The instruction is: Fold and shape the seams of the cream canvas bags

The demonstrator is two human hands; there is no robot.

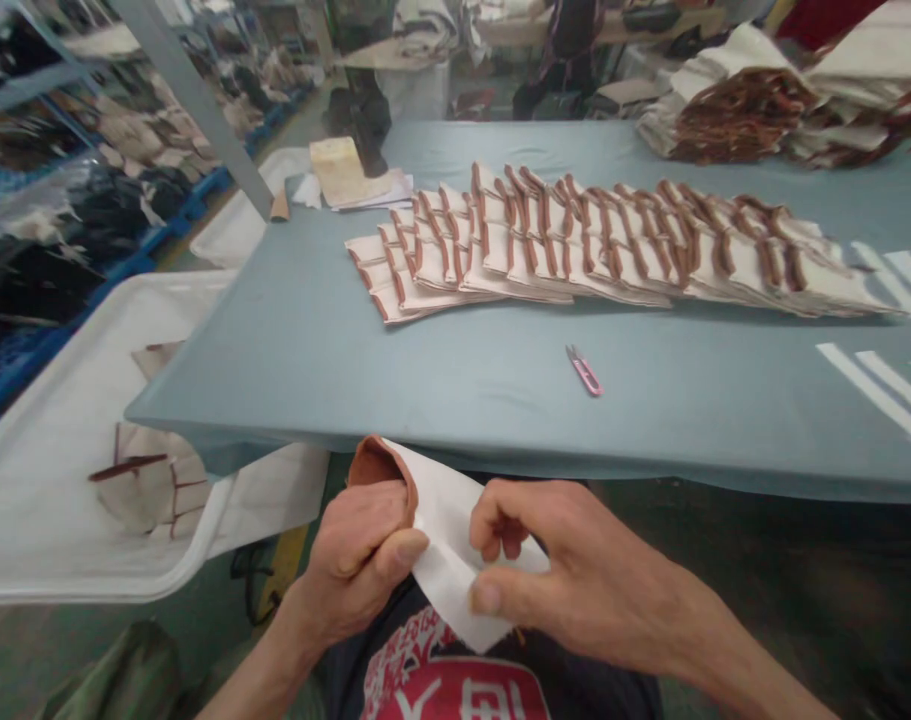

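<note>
A white cloth pouch (451, 535) with a brown-bound mouth is held up at the table's near edge, in front of my body. The fingers of my left hand (365, 545) reach inside the mouth, and the thumb presses the bound edge from outside. Over the pouch's lower right part is my right hand (552, 570), its fingers loosely curled and its thumb apart from them. No object shows between that thumb and the fingers. Pink-handled thread snips (585, 371) lie on the table beyond my hands.
A long overlapping row of cream pieces with brown binding (567, 235) lies across the blue-grey table (312, 370). White strips (875, 390) are at right, stacked bundles (747, 95) behind. A white bin (87, 585) holding similar pieces stands left, near a metal post (192, 100).
</note>
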